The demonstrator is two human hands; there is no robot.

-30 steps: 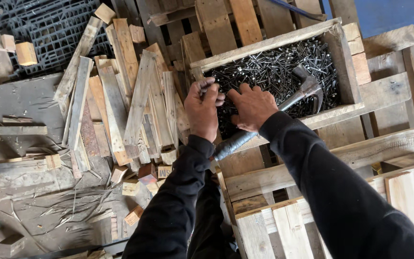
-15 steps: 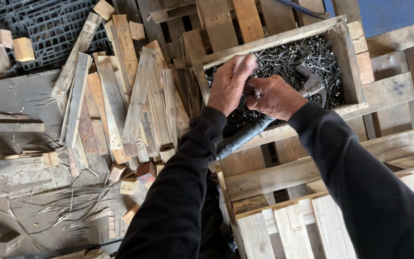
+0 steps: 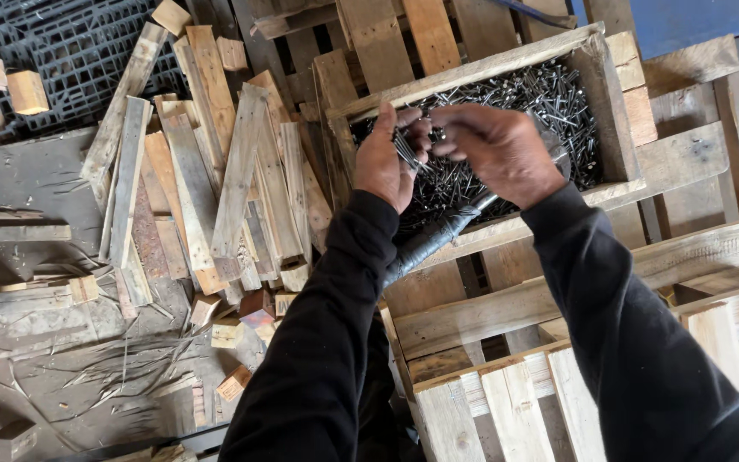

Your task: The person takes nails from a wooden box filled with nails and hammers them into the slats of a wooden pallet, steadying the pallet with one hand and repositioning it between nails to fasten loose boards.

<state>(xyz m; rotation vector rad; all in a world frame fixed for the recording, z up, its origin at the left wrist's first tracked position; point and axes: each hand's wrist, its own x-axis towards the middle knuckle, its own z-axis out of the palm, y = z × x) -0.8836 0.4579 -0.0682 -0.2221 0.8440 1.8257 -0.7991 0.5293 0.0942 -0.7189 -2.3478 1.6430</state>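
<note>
Directly above the wooden box (image 3: 609, 111), the left hand (image 3: 387, 162) grips a bunch of nails (image 3: 408, 150) while the right hand's (image 3: 498, 145) fingertips pinch them, hammer handle (image 3: 438, 235) slanting beneath.

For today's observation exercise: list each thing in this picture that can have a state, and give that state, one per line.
Left hand: raised over the box, closed on a bunch of nails.
Right hand: fingertips pinching at the same bunch.
Bunch of nails: held between both hands.
Wooden box: open, holding loose nails.
Hammer: unheld, handle leaning over the box's front edge.
Wood slats: piled loosely on the floor.
Pallet: lying flat.
</note>
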